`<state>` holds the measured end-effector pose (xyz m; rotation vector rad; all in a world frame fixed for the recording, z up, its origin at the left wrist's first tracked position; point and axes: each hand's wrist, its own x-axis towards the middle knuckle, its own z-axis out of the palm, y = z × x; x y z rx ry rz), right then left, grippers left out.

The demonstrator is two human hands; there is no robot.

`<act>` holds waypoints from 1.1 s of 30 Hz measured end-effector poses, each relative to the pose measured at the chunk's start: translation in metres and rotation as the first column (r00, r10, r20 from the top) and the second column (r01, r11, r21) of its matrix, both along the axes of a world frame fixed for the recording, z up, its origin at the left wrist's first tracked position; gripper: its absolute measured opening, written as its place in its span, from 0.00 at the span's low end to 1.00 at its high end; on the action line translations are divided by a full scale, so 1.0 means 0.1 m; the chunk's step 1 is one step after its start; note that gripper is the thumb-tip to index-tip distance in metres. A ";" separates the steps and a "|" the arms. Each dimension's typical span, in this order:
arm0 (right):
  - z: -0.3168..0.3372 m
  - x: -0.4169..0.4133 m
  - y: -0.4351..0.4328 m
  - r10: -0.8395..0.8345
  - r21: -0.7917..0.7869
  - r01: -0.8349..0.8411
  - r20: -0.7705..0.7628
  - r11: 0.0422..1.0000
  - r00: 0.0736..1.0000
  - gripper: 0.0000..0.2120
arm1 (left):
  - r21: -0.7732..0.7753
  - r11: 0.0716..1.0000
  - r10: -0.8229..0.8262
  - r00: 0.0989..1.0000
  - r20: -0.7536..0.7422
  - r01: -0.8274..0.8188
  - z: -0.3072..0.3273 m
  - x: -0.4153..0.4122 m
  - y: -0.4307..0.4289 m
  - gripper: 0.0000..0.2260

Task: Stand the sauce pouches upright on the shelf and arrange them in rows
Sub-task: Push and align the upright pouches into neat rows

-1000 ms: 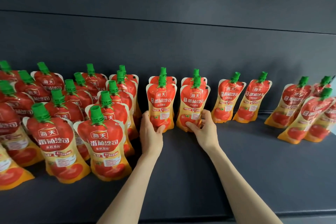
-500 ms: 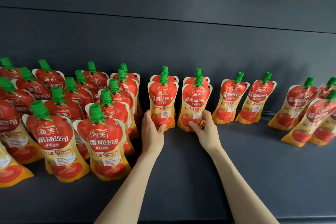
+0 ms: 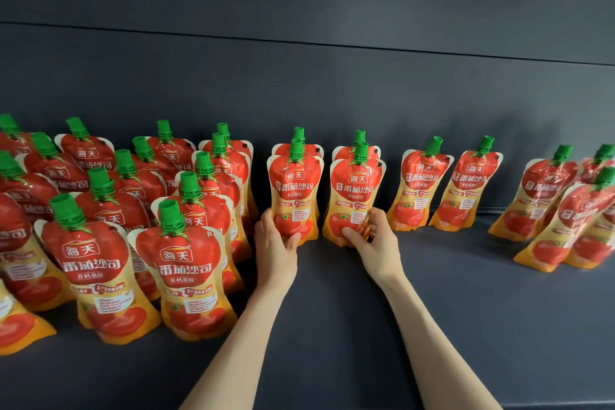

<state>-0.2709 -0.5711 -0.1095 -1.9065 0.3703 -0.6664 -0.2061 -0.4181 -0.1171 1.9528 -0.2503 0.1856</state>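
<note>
Red and yellow sauce pouches with green caps stand on a dark shelf [image 3: 332,326]. My left hand [image 3: 276,246] grips the base of an upright pouch [image 3: 294,190] at centre. My right hand [image 3: 377,243] grips the base of the pouch beside it [image 3: 357,190]. Behind each held pouch stands another, only its cap and top edge showing. Two more pouches [image 3: 416,186] [image 3: 466,186] lean against the back wall just to the right. Several pouches [image 3: 186,263] stand in tight rows on the left.
A loose cluster of tilted pouches [image 3: 565,213] sits at the far right against the dark back wall [image 3: 332,86]. Bare shelf lies between that cluster and my right arm, and along the front edge.
Both hands stay on the same two pouches. The hands and pouches barely shift; the view has drifted slightly.
</note>
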 end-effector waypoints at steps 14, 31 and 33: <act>0.02 -0.02 0.01 -0.013 -0.004 0.013 -0.032 1.000 0.999 0.22 | 0.010 1.000 0.016 1.000 -0.024 -0.016 0.05 -0.07 0.01 0.31; 0.84 -0.65 -1.10 -0.332 -0.196 0.358 0.153 0.913 0.931 0.12 | -0.035 0.947 -0.278 0.869 0.409 0.320 0.99 -0.64 -1.11 0.10; 0.97 -0.59 -1.38 -0.310 -0.278 0.341 0.150 0.898 0.939 0.15 | -0.014 0.949 -0.279 0.856 0.435 0.316 1.14 -0.56 -1.41 0.12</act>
